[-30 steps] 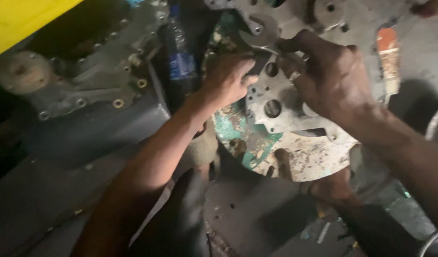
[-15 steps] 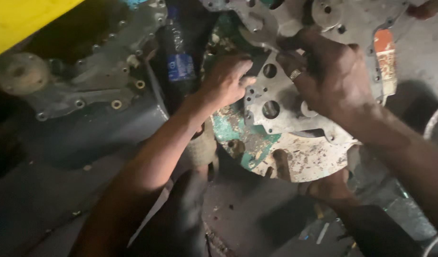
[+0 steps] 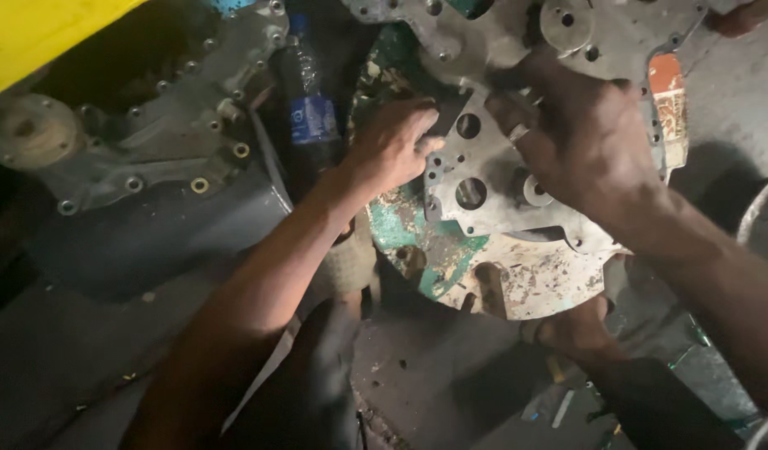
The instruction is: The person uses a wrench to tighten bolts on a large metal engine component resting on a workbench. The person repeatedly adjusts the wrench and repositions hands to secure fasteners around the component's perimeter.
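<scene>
A flat grey metal plate (image 3: 484,196) with round holes lies over a worn green and white round housing (image 3: 451,258). My left hand (image 3: 392,146) grips the plate's left edge, fingers curled over it. My right hand (image 3: 584,137), with a ring on one finger, presses on the plate's upper right part and covers it there. Behind the hands a larger grey bolted cover (image 3: 517,33) spans the top of the view.
A dark plastic bottle with a blue label (image 3: 309,108) stands left of my left hand. A grey cast engine part with bolt holes (image 3: 150,142) lies at the left under a yellow panel (image 3: 42,33). A bare foot (image 3: 576,329) rests below the housing.
Both hands and the plate have drifted slightly up and left in view; the grip on the plate stays the same.
</scene>
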A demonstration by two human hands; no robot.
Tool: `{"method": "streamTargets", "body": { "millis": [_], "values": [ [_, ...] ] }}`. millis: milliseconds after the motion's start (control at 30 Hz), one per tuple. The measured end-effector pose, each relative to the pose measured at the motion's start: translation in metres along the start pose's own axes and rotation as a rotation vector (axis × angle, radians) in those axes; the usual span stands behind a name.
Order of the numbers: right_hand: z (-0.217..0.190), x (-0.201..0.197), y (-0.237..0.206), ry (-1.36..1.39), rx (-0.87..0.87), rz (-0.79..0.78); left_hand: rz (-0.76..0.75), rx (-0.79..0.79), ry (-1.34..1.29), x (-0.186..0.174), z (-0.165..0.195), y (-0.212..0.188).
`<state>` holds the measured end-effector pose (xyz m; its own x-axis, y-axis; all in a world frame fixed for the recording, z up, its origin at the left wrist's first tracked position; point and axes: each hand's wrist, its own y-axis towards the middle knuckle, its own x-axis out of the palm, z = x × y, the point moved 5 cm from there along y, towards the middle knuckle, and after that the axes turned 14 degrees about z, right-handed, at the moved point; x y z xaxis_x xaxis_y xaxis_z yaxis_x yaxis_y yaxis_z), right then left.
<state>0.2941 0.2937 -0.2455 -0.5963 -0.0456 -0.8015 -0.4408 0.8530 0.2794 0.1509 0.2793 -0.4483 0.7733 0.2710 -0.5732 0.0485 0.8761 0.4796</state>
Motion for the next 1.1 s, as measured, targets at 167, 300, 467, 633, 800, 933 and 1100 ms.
{"method": "streamTargets", "body": {
  "millis": [167,300,467,633,800,933,1100],
  "values": [
    [0.003,0.006,0.000,-0.044,0.112,-0.096,-0.170,-0.135,-0.021,0.005,-0.004,-0.001],
    [0.013,0.004,0.002,-0.036,0.273,-0.026,-0.131,-0.103,-0.001,0.007,-0.003,0.001],
    [0.002,0.004,0.002,-0.122,0.056,-0.024,-0.070,-0.071,-0.063,0.007,-0.002,-0.004],
    [0.000,0.004,-0.003,-0.001,0.049,-0.010,0.017,-0.006,-0.129,0.001,0.001,-0.004],
    [0.012,0.008,0.000,-0.006,0.202,0.034,-0.167,-0.169,-0.051,0.007,-0.003,-0.002],
    [0.002,0.008,0.001,-0.029,0.031,-0.007,-0.089,-0.081,-0.074,0.005,0.000,-0.004],
    [0.011,0.005,-0.006,0.059,0.252,0.019,-0.064,-0.086,-0.068,0.010,-0.005,-0.007]
  ]
}}
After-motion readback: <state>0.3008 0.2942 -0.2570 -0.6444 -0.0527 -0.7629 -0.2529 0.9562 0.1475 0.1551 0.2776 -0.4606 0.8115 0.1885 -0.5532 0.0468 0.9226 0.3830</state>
